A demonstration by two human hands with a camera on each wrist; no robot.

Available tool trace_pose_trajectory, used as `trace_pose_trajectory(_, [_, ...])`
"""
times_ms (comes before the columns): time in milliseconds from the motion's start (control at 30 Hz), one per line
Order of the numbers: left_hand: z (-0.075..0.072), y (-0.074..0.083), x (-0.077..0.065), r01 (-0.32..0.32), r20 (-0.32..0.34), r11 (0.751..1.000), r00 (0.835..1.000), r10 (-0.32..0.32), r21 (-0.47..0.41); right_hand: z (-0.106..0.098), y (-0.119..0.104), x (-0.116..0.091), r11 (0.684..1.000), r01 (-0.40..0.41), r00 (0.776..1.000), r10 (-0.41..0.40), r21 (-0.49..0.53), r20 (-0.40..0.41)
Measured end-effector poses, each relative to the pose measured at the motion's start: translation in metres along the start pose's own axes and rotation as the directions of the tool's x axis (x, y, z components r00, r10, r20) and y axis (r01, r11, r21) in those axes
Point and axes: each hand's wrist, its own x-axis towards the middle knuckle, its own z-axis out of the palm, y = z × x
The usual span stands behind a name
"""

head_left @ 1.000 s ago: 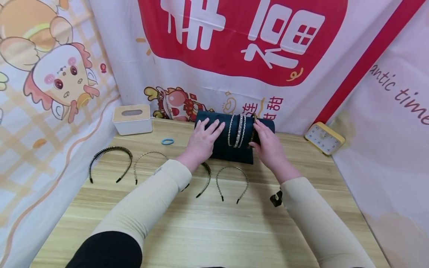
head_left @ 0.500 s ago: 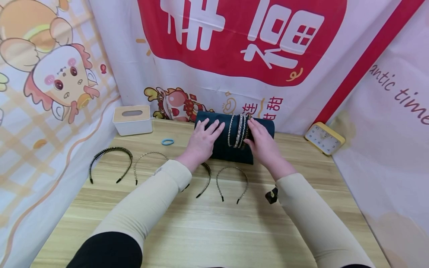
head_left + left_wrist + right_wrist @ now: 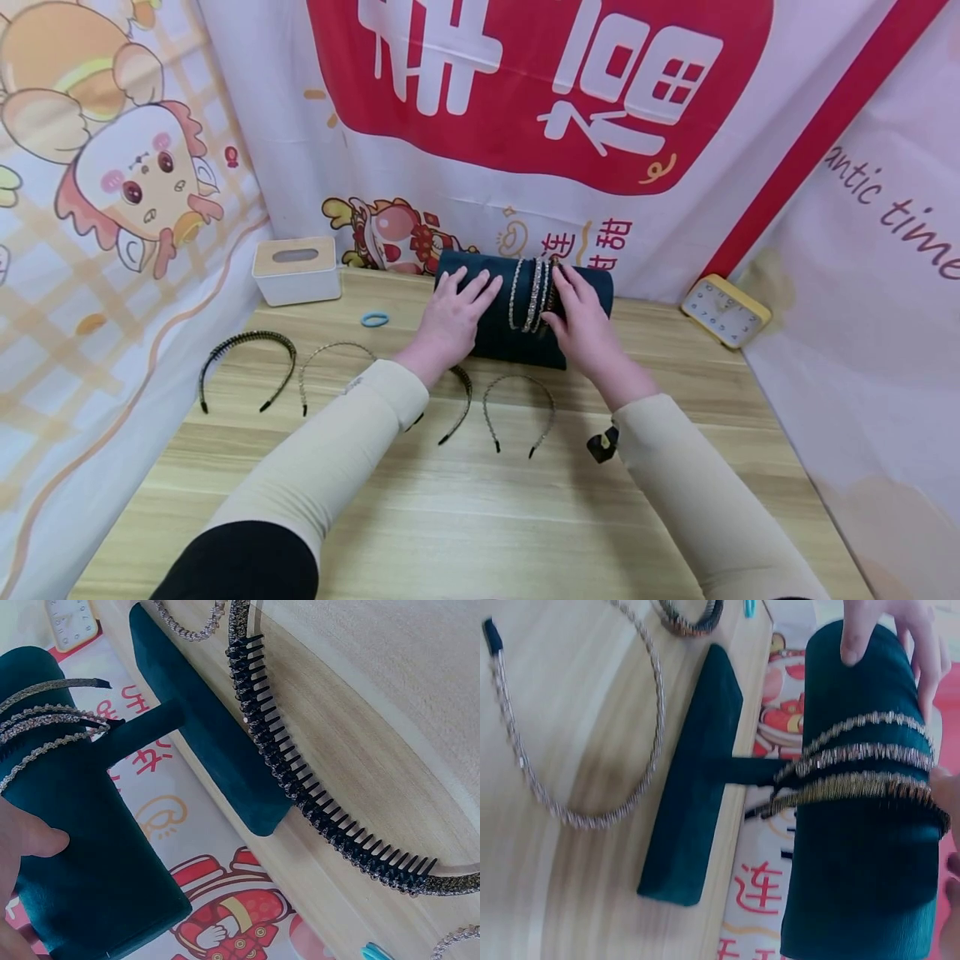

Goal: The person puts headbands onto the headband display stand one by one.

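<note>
Slid leftward over the last second, the dark headband [image 3: 855,787] straddles the stand [image 3: 859,877] just beside the pale headbands [image 3: 870,757], right hand [image 3: 588,325] pinching it, left hand [image 3: 452,321] clasping the stand; ease it evenly, avoiding overlap.

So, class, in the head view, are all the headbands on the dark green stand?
No, several headbands lie on the wooden tabletop, off the dark green stand.
</note>
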Motion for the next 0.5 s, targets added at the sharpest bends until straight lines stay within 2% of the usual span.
trace_pose_trajectory(100, [0.0,0.0,-0.001,0.0,-0.005,1.0,1.0,0.0,0.001,0.004,-0.009,-0.004,0.994,0.105,0.987,-0.101,0.024,-0.128])
trace_pose_trajectory(167, [0.0,0.0,-0.002,-0.001,-0.009,1.0,1.0,0.001,-0.002,0.007,-0.015,-0.008,0.979,0.206,0.96,-0.199,0.012,-0.197])
trace_pose_trajectory(233, [0.0,0.001,-0.002,-0.003,-0.013,1.0,1.0,0.003,-0.003,0.01,-0.021,-0.012,0.953,0.303,0.93,-0.3,-0.017,-0.215])
trace_pose_trajectory(300, [0.001,0.001,-0.002,-0.005,-0.016,1.0,1.0,0.005,-0.001,0.014,-0.025,-0.019,0.924,0.381,0.906,-0.383,-0.047,-0.182])
trace_pose_trajectory(367, [0.001,0.0,-0.002,-0.006,-0.018,1.0,1.0,0.006,0.002,0.021,-0.025,-0.026,0.902,0.426,0.895,-0.432,-0.07,-0.114])
trace_pose_trajectory(433, [0.002,0.0,-0.001,-0.007,-0.022,1.0,1.0,0.008,0.005,0.03,-0.021,-0.032,0.899,0.431,0.901,-0.434,-0.08,-0.023])
trace_pose_trajectory(500, [0.003,-0.001,-0.001,-0.005,-0.028,1.0,1.0,0.006,0.006,0.039,-0.016,-0.037,0.917,0.394,0.918,-0.388,-0.067,0.083])
